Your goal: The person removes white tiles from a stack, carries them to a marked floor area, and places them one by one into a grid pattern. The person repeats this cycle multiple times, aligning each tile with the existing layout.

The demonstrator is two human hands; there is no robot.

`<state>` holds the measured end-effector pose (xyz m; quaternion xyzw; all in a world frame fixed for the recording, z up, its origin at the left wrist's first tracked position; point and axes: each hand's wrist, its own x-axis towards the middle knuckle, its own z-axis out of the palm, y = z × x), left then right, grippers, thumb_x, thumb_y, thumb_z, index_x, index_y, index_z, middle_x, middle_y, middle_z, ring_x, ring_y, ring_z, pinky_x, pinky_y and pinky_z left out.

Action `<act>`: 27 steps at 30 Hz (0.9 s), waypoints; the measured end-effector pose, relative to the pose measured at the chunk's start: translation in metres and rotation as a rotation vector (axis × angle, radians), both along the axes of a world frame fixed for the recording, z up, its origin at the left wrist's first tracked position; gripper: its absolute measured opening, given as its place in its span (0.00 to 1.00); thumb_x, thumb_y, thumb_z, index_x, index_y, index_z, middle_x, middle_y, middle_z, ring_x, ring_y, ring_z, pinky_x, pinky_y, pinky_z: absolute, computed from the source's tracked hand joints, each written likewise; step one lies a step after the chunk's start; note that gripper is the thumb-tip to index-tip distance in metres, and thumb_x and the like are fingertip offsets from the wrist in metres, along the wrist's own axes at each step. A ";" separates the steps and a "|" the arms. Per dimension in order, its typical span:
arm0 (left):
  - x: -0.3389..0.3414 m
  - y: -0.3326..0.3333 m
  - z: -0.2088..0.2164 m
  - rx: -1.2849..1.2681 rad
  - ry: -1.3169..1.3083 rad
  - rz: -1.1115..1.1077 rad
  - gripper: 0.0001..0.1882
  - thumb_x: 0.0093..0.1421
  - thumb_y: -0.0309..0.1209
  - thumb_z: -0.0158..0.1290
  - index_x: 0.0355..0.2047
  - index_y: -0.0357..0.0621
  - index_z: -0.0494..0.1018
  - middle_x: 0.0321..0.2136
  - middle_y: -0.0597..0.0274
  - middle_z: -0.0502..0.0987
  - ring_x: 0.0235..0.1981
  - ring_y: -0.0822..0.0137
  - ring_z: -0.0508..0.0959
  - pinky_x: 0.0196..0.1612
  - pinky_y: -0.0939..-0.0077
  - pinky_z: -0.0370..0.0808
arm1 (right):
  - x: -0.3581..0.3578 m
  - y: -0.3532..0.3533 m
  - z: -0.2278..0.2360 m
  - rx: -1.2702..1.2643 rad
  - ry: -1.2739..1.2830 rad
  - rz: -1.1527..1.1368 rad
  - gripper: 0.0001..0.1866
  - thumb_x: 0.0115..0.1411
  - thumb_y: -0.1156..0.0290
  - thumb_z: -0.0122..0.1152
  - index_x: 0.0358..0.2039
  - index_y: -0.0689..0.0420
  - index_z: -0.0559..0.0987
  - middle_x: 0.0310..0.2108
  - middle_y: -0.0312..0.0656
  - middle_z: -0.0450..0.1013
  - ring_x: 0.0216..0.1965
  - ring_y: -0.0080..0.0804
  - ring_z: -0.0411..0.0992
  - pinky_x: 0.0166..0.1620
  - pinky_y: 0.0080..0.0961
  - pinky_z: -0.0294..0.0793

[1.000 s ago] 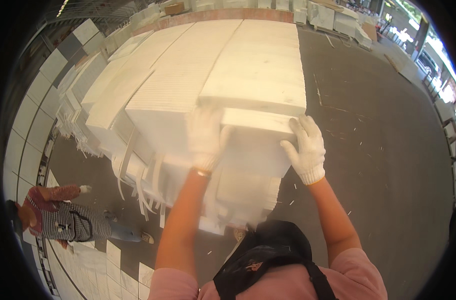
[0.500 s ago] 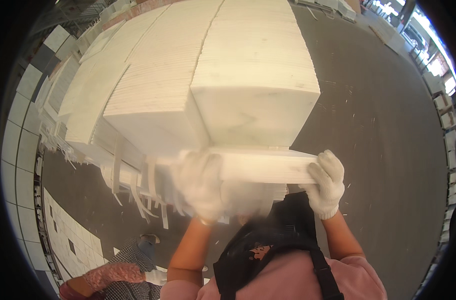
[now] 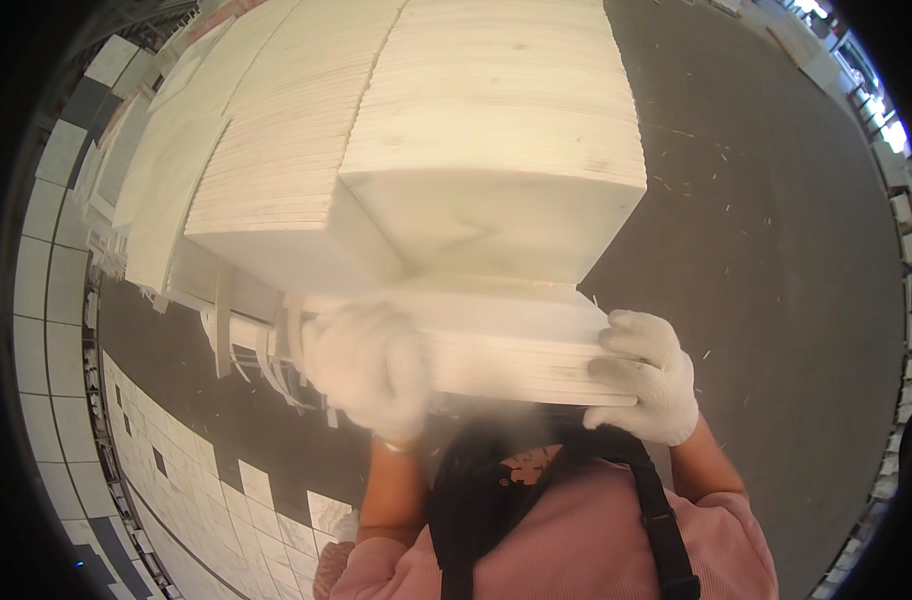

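Both my hands wear white knit gloves. Between them is a short stack of thin white stone tiles (image 3: 516,360), held by its ends close to my chest. My right hand (image 3: 651,375) grips the right end, fingers on the layered edges and thumb side below. At the left end my left hand (image 3: 368,370) is closed on the stack, though motion blurs its fingers. Directly beyond rises a large block of upright white tiles (image 3: 491,220), packed face to face. The held stack overlaps its lower front, and I cannot tell whether they touch.
Another row of packed tiles (image 3: 266,190) stands left of the block. Loose pale strips (image 3: 271,370) hang below it. Tiles are laid out on the floor (image 3: 206,490) at lower left. Grey floor (image 3: 756,300) runs along the right. A patterned sleeve (image 3: 333,570) shows at the bottom.
The held tiles have come slightly nearer my body, showing more of their upper face. My left hand shifted left. The other person at lower left has mostly gone out of view.
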<state>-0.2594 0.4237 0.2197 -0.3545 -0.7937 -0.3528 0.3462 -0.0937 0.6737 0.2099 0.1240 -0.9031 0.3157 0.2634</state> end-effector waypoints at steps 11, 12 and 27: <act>-0.027 0.014 -0.002 0.074 0.082 -0.005 0.05 0.50 0.25 0.53 0.22 0.40 0.78 0.23 0.55 0.80 0.26 0.53 0.77 0.35 0.61 0.68 | -0.093 0.045 0.048 0.362 -0.025 -0.328 0.21 0.51 0.72 0.70 0.48 0.57 0.82 0.48 0.45 0.78 0.49 0.49 0.75 0.52 0.42 0.74; -0.027 0.015 -0.001 0.069 0.075 -0.002 0.05 0.50 0.24 0.52 0.21 0.40 0.78 0.22 0.55 0.80 0.26 0.53 0.77 0.35 0.62 0.68 | -0.099 0.043 0.049 0.391 -0.054 -0.326 0.21 0.51 0.74 0.69 0.49 0.56 0.82 0.47 0.44 0.78 0.47 0.49 0.75 0.51 0.41 0.74; -0.037 0.019 0.002 0.041 0.127 0.012 0.03 0.50 0.24 0.53 0.23 0.40 0.77 0.23 0.56 0.80 0.23 0.55 0.76 0.31 0.63 0.66 | -0.103 0.033 0.065 0.563 -0.181 -0.311 0.09 0.50 0.71 0.70 0.34 0.48 0.84 0.30 0.36 0.76 0.33 0.44 0.73 0.35 0.39 0.72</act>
